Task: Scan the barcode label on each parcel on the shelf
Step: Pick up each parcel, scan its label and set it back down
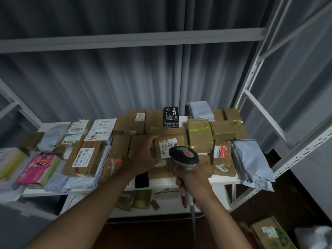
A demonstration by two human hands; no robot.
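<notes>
My left hand (143,155) grips the left side of a brown cardboard parcel (170,139) in the middle of the white shelf (161,182). A white barcode label (168,145) faces up on that parcel. My right hand (192,180) is shut on the handle of a grey and black barcode scanner (184,156). The scanner head hovers just in front of the label and covers its lower right part. Several other parcels lie around on the shelf.
A black box (171,115) stands behind the held parcel. Taped brown boxes (199,135) and a grey mailer bag (249,159) lie to the right; labelled boxes (84,157) and a pink pack (38,168) to the left. White shelf uprights (251,74) rise at right.
</notes>
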